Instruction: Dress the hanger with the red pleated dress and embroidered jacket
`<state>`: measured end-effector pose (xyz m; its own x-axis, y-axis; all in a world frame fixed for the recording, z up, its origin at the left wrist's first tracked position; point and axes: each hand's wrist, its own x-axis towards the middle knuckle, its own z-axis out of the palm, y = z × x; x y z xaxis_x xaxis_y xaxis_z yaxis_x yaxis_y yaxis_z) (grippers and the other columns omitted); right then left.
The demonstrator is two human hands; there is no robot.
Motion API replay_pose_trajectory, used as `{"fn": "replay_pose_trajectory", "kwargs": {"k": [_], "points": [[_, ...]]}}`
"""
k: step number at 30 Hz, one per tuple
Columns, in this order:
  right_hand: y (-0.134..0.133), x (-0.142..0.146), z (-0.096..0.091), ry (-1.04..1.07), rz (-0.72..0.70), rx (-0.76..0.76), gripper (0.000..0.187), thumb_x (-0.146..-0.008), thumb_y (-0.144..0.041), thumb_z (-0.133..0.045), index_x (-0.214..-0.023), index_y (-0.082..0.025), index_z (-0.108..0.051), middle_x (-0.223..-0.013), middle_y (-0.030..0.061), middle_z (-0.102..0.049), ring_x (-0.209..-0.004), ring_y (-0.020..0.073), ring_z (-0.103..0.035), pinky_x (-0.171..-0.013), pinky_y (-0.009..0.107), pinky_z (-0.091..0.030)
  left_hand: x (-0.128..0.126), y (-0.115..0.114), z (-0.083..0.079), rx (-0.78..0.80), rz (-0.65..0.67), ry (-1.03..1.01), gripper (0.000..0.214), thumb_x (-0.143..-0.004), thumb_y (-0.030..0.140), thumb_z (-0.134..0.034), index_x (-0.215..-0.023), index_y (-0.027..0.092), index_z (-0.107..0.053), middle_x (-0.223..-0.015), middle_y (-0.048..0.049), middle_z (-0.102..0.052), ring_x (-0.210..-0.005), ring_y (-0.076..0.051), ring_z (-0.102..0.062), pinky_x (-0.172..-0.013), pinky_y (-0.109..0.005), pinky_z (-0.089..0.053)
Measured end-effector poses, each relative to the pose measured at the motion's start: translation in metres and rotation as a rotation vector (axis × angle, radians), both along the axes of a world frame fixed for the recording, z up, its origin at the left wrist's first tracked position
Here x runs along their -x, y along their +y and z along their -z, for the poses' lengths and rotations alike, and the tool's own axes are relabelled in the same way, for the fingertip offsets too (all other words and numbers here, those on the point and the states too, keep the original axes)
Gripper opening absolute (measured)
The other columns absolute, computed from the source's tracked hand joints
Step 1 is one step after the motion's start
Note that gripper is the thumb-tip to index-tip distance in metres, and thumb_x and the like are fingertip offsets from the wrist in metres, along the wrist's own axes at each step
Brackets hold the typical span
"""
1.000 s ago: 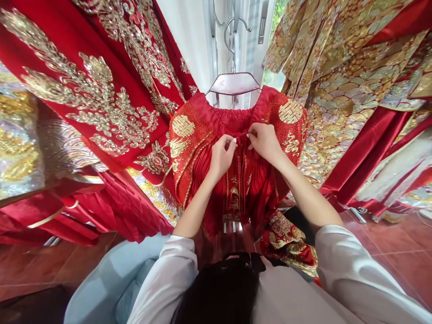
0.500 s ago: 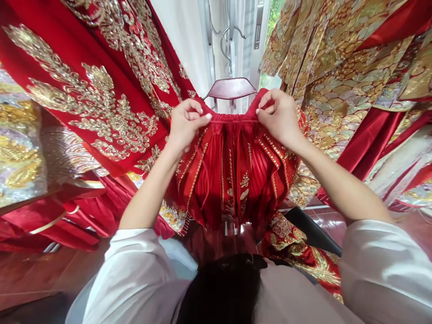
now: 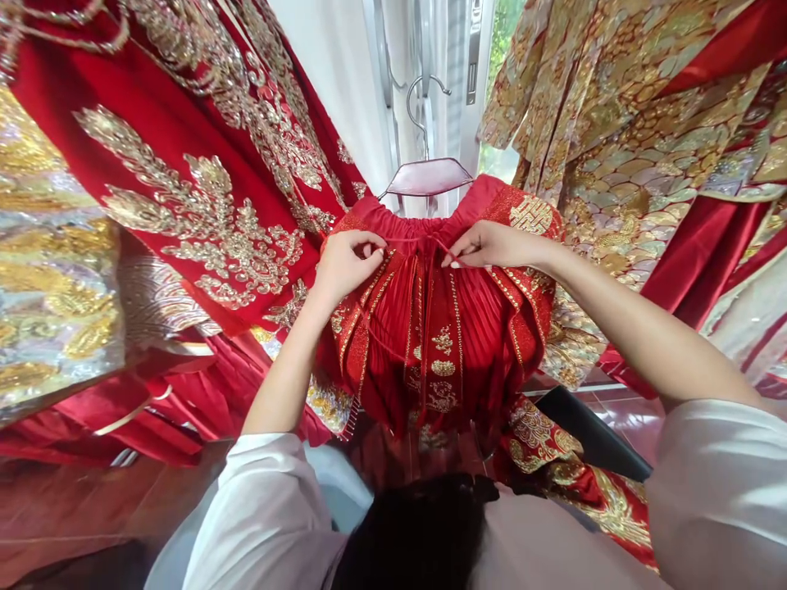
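Observation:
A red pleated skirt (image 3: 439, 328) with gold embroidery hangs from a red hanger (image 3: 427, 174) in front of me. My left hand (image 3: 345, 262) is closed, pinching a thin red drawstring (image 3: 406, 243) at the left of the gathered waistband. My right hand (image 3: 489, 246) pinches the same drawstring at the right of the waistband. The string runs taut between my two hands. Both my sleeves are white.
A red robe with gold embroidery (image 3: 197, 188) hangs at the left. A gold and red robe (image 3: 633, 131) hangs at the right. A window frame (image 3: 473, 57) stands behind the hanger. The floor (image 3: 74, 508) is reddish tile, and a dark object (image 3: 590, 434) lies at the lower right.
My hands rose from the skirt's middle to the top of the waistband and spread apart. They have now dropped slightly, still pinching the drawstring.

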<state>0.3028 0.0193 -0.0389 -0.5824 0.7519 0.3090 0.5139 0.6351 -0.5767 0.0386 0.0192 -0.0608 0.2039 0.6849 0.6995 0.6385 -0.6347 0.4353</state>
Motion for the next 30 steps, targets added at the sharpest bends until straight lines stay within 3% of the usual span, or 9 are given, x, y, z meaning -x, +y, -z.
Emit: {"fn": "replay_pose_trajectory", "kwargs": {"k": [4, 6, 8, 11, 14, 18, 24, 27, 30], "points": [[0.001, 0.017, 0.003, 0.3, -0.035, 0.142, 0.026, -0.076, -0.04, -0.063, -0.082, -0.015, -0.07, -0.044, -0.006, -0.043, -0.041, 0.0038, -0.033, -0.044, 0.022, -0.028, -0.019, 0.007, 0.002, -0.219, -0.27, -0.123, 0.006, -0.075, 0.026, -0.065, -0.079, 0.021, -0.066, -0.083, -0.0047, -0.062, -0.077, -0.019, -0.056, -0.068, -0.032, -0.043], [0.004, 0.024, 0.007, 0.437, 0.035, 0.112, 0.03, -0.081, -0.043, -0.058, -0.082, -0.015, -0.07, -0.045, -0.0053, -0.043, -0.04, 0.004, -0.033, -0.043, 0.021, -0.028, -0.032, 0.015, 0.004, -0.243, -0.258, -0.238, 0.004, -0.076, 0.025, -0.066, -0.076, 0.021, -0.066, -0.081, -0.004, -0.062, -0.076, -0.018, -0.055, -0.068, -0.031, -0.043], [0.008, 0.03, 0.012, 0.481, 0.093, 0.046, 0.033, -0.086, -0.042, -0.051, -0.082, -0.016, -0.07, -0.045, -0.0046, -0.043, -0.04, 0.0047, -0.036, -0.044, 0.021, -0.028, -0.044, 0.022, 0.005, -0.186, -0.132, -0.316, 0.006, -0.075, 0.022, -0.067, -0.07, 0.02, -0.066, -0.072, -0.0018, -0.061, -0.068, -0.015, -0.053, -0.065, -0.028, -0.041], [0.012, 0.036, 0.019, 0.382, 0.164, -0.154, 0.032, -0.089, -0.036, -0.046, -0.085, -0.017, -0.072, -0.053, -0.0021, -0.052, -0.05, 0.0075, -0.047, -0.052, 0.021, -0.035, -0.056, 0.024, 0.005, 0.001, 0.132, -0.329, 0.01, -0.074, 0.017, -0.066, -0.064, 0.017, -0.066, -0.06, 0.001, -0.057, -0.056, -0.01, -0.045, -0.055, -0.024, -0.035], [0.014, 0.037, 0.025, 0.178, 0.221, -0.356, 0.03, -0.088, -0.027, -0.044, -0.098, -0.019, -0.071, -0.074, 0.0018, -0.066, -0.072, 0.0121, -0.059, -0.068, 0.024, -0.041, -0.064, 0.021, 0.006, 0.107, 0.241, -0.308, 0.008, -0.07, 0.012, -0.067, -0.064, 0.016, -0.066, -0.058, 0.002, -0.056, -0.053, -0.009, -0.042, -0.053, -0.023, -0.032], [0.014, 0.036, 0.028, 0.03, 0.245, -0.463, 0.035, -0.089, -0.021, -0.039, -0.107, -0.021, -0.069, -0.096, 0.0047, -0.068, -0.088, 0.0148, -0.062, -0.08, 0.027, -0.042, -0.069, 0.019, 0.01, 0.095, 0.227, -0.268, 0.01, -0.07, 0.01, -0.065, -0.061, 0.015, -0.064, -0.056, 0.0034, -0.052, -0.053, -0.008, -0.039, -0.053, -0.024, -0.03], [0.021, 0.03, 0.027, 0.002, 0.178, -0.52, 0.031, -0.09, -0.026, -0.038, -0.094, -0.019, -0.069, -0.093, 0.0051, -0.064, -0.09, 0.0154, -0.057, -0.078, 0.026, -0.04, -0.071, 0.016, 0.015, 0.082, 0.191, -0.186, 0.014, -0.072, 0.009, -0.057, -0.061, 0.017, -0.053, -0.058, 0.0037, -0.046, -0.054, -0.01, -0.039, -0.055, -0.024, -0.034], [0.022, 0.033, 0.028, 0.008, 0.215, -0.538, 0.028, -0.087, -0.025, -0.039, -0.086, -0.017, -0.066, -0.088, 0.0051, -0.06, -0.082, 0.0143, -0.054, -0.076, 0.026, -0.039, -0.073, 0.013, 0.015, -0.006, 0.11, -0.093, 0.011, -0.075, 0.01, -0.056, -0.068, 0.019, -0.054, -0.077, -0.0009, -0.054, -0.067, -0.012, -0.049, -0.064, -0.027, -0.041], [0.015, 0.038, 0.029, -0.051, 0.382, -0.538, 0.024, -0.084, -0.023, -0.04, -0.083, -0.016, -0.062, -0.086, 0.0067, -0.057, -0.076, 0.0145, -0.05, -0.069, 0.027, -0.038, -0.072, 0.009, 0.015, -0.065, 0.042, -0.04, 0.009, -0.077, 0.012, -0.057, -0.072, 0.019, -0.054, -0.097, -0.0053, -0.053, -0.083, -0.016, -0.054, -0.07, -0.03, -0.045]]}}
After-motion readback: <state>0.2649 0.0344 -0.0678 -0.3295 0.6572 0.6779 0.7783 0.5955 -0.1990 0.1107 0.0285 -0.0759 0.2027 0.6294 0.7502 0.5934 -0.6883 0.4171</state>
